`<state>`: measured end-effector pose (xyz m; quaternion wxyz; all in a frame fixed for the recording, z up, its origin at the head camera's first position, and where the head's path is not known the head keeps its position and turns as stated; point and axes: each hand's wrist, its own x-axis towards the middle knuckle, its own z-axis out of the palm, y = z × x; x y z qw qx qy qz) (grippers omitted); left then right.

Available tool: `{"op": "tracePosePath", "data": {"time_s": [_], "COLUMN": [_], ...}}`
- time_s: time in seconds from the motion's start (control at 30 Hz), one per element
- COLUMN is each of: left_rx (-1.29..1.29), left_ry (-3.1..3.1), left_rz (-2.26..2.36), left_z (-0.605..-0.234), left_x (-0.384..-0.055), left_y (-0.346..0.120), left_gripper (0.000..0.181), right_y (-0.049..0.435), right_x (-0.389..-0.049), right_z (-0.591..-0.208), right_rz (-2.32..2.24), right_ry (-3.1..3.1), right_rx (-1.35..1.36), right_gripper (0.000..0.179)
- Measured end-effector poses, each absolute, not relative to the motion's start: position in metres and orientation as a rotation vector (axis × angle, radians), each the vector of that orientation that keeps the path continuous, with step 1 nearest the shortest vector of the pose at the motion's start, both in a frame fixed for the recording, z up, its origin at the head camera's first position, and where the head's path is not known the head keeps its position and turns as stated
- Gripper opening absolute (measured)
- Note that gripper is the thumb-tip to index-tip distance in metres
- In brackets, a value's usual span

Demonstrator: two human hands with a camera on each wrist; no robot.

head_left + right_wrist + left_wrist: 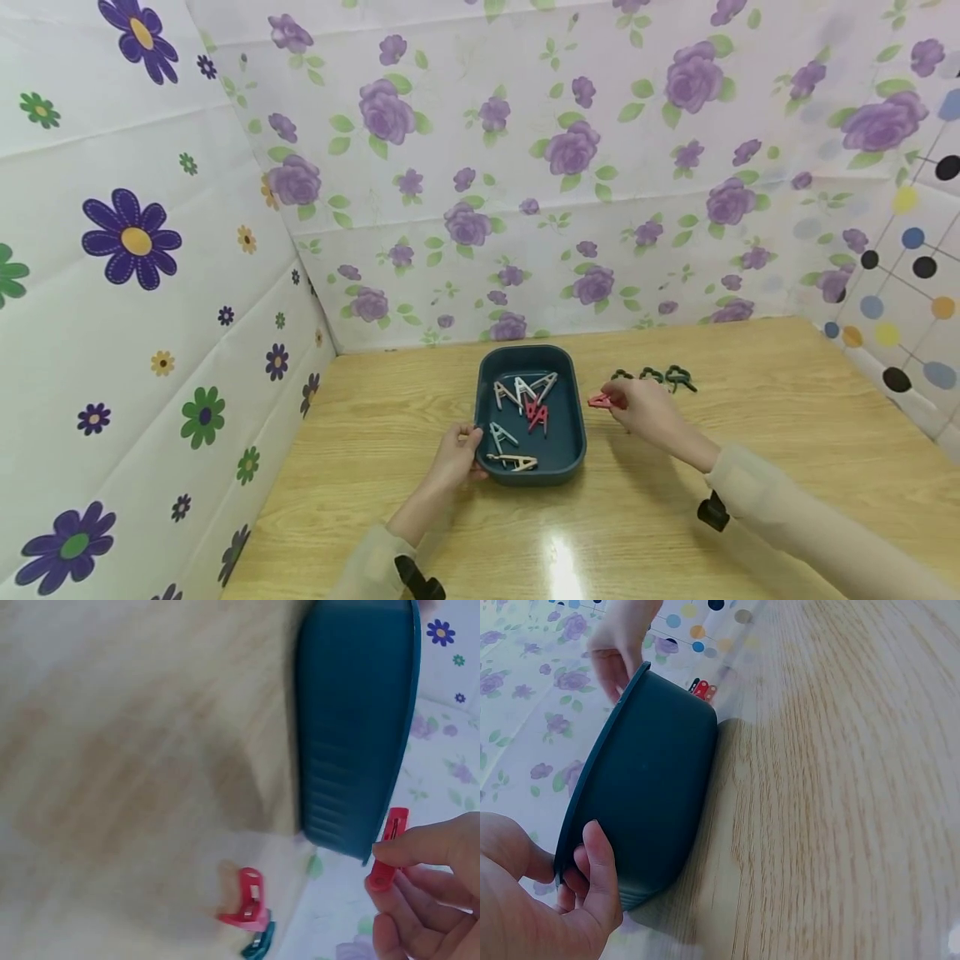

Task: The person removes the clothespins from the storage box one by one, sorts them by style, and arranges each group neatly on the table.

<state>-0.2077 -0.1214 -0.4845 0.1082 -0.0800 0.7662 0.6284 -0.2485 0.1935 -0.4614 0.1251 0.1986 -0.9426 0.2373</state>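
Observation:
A dark teal plastic bin [551, 467] stands on the table with several clothespins inside, among them a white clothespin [522, 390], a red clothespin [540, 418], a pale blue clothespin [501, 435] and a cream clothespin [517, 462]. My left hand [456, 454] grips the bin's near left rim, thumb and fingers on either side of the wall in the left wrist view. Just right of the bin, my right hand [651, 408] pinches another red clothespin [391, 840] between thumb and fingers, close to the rim.
Behind my right hand lies a row of dark green clips [678, 377]. A loose red clip [251, 898] rests on the wooden table [397, 392] beside a green clip [259, 941]. Flower-patterned sheets [465, 225] hang along the table's back and left side.

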Motion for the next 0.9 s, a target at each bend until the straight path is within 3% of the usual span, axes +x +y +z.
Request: {"op": "tracePosePath", "data": {"time_s": [0.67, 0.9], "left_rx": [-0.229, -0.218], "left_ry": [2.236, 2.234], "left_rz": [1.857, 1.855], "left_z": [-0.484, -0.483], "left_x": [-0.207, -0.206], "left_y": [-0.121, -0.122], "left_gripper": [0.024, 0.027], "right_y": [0.24, 0.252], "right_x": [-0.236, -0.237], "right_z": [-0.482, -0.491], "right_rz": [0.761, 0.741], "right_ry": [-2.883, -2.938], "right_rx": [0.26, 0.197], "right_gripper": [0.012, 0.043]}}
